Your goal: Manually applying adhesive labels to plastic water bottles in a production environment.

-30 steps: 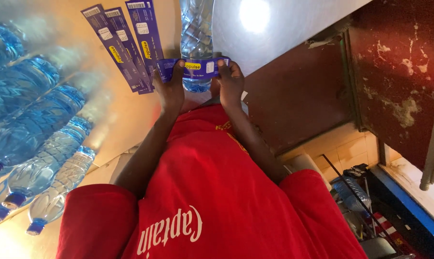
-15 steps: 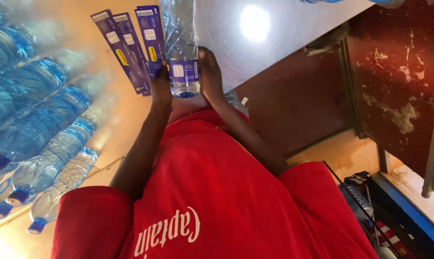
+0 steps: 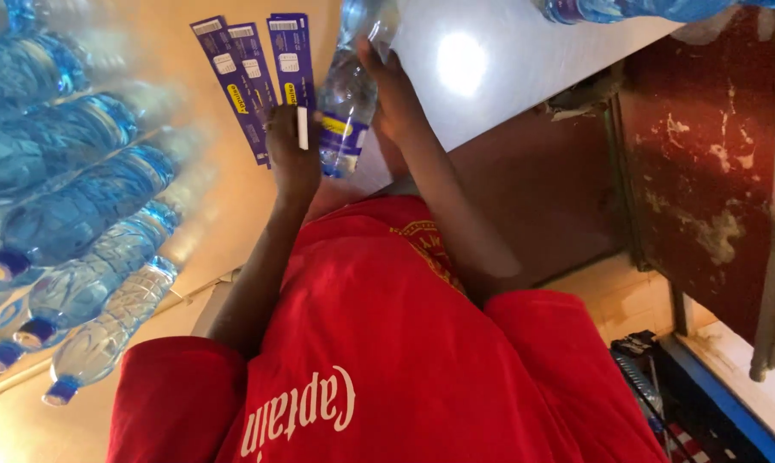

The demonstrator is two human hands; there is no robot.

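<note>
Your right hand wraps the bottle, tilted above the table, probably to expose its label. Your left hand pinches a white strip, close by the spare labels.

The clear plastic water bottle is in the air over the pale table, tilted a little, with its upper part cut by the top edge of the picture. Your right hand is wrapped around its side. The end nearest to your body carries a blue label with a yellow band. This label goes around the bottle, and its edge looks a bit uneven. Just beside the label, your left hand pinches a narrow white strip. The strip stands almost upright, close to the bottle. I cannot tell if it touches.
</note>
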